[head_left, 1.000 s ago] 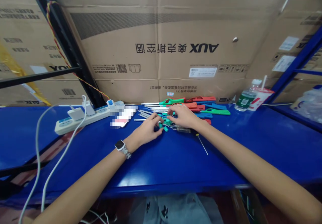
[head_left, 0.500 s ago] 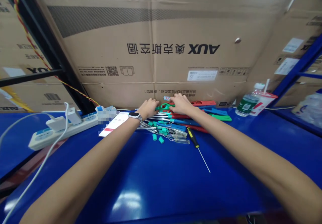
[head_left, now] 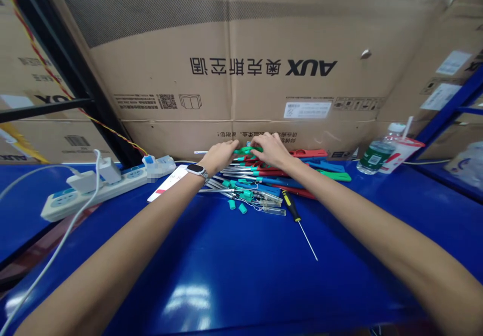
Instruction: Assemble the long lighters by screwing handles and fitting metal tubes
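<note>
My left hand (head_left: pixel 221 156), below a wrist with a watch (head_left: pixel 196 169), is closed on the left end of a green piece (head_left: pixel 247 150) at the back of the pile. On that piece's right end, the fingers of my right hand (head_left: pixel 269 150) are closed too. Under and in front of both hands lies a pile of red, blue and green handled tools with metal rods (head_left: pixel 302 192). Small teal caps (head_left: pixel 242 208) and clear tubes with thin wires (head_left: pixel 273 211) sit at its front edge. A black and yellow screwdriver (head_left: pixel 290 206) lies to the right.
A white power strip (head_left: pixel 113 187) with plugs and cables is at the left, beside a white phone-like item (head_left: pixel 169 182). A bottle (head_left: pixel 375 152) and a cup with a straw (head_left: pixel 402 155) stand at the right. A large cardboard box (head_left: pixel 169 74) rises behind the blue table (head_left: pixel 241 265).
The view has shifted slightly. Both hands stay at the back of the pile on the green piece, and a metal rod now shows left of my left hand.
</note>
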